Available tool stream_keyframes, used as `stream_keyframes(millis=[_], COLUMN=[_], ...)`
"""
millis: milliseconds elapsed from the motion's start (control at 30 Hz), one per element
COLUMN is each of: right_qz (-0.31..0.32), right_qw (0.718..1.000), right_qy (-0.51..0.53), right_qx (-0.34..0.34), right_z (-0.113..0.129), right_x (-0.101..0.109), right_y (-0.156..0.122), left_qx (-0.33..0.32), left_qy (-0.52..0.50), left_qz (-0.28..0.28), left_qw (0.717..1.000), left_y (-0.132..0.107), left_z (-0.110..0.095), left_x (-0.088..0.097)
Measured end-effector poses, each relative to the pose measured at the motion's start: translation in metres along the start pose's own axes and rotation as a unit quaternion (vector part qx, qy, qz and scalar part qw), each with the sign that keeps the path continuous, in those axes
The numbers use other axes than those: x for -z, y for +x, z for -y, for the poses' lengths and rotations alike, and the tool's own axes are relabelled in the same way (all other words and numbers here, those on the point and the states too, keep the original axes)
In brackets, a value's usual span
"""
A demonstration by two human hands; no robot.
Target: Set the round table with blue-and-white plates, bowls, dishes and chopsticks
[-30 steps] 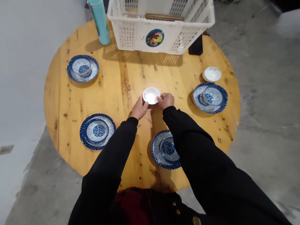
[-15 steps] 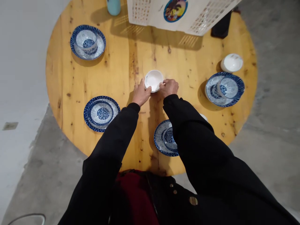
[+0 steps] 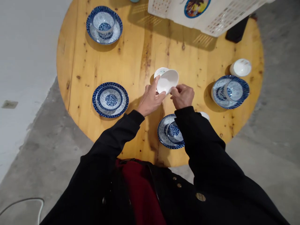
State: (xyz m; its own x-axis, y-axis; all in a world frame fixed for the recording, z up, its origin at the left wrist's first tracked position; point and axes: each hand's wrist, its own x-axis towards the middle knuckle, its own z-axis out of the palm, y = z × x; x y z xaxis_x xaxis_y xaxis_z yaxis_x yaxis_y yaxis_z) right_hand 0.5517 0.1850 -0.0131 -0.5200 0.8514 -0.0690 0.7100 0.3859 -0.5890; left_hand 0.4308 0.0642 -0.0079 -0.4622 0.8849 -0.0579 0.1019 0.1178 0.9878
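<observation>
Above the middle of the round wooden table (image 3: 131, 62), a small white bowl (image 3: 167, 81) is tilted up off the surface, and a second white bowl (image 3: 160, 72) shows just behind it. My left hand (image 3: 150, 100) grips the tilted bowl's left rim, thumb along its side. My right hand (image 3: 182, 95) pinches its lower right edge with the fingers curled. Just below my right wrist sits a blue patterned plate with a bowl (image 3: 172, 132), partly hidden by my sleeve.
More blue plate-and-bowl sets stand at the left (image 3: 110, 99), far left (image 3: 103, 23) and right (image 3: 229, 90). A small white bowl (image 3: 240, 67) sits at the right edge. A white plastic crate (image 3: 211, 14) and a black object (image 3: 236, 31) stand at the back.
Both hands have lifted and tilted the white bowl, showing another bowl behind it. The camera has dropped lower and nearer, so the crate has slid to the top edge.
</observation>
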Motion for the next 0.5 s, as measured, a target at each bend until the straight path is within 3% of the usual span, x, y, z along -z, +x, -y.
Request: stream_keyframes(millis=[100,267,367,500], right_qz=[-0.011,0.069,0.112,0.135], right_qw=[0.996,0.981,0.972,0.963], right_qy=[0.072,0.162,0.177,0.193], right_qx=[-0.048,-0.086,-0.11,-0.131], right_z=[0.015,0.031,0.036,0.04], right_x=[-0.002,-0.027,-0.051,-0.075], right_y=[-0.05,-0.134,-0.165,-0.18], left_qx=[0.013,0.085,0.13,0.146], left_qy=[-0.046,-0.085,-0.078,-0.054], left_qz=[0.017,0.022,-0.003,-0.04], left_qw=[0.999,0.992,0.988,0.987], left_y=[-0.057,-0.139,-0.168,-0.185], left_z=[-0.008,0.006,0.025,0.044], left_x=[0.016,0.04,0.05,0.057])
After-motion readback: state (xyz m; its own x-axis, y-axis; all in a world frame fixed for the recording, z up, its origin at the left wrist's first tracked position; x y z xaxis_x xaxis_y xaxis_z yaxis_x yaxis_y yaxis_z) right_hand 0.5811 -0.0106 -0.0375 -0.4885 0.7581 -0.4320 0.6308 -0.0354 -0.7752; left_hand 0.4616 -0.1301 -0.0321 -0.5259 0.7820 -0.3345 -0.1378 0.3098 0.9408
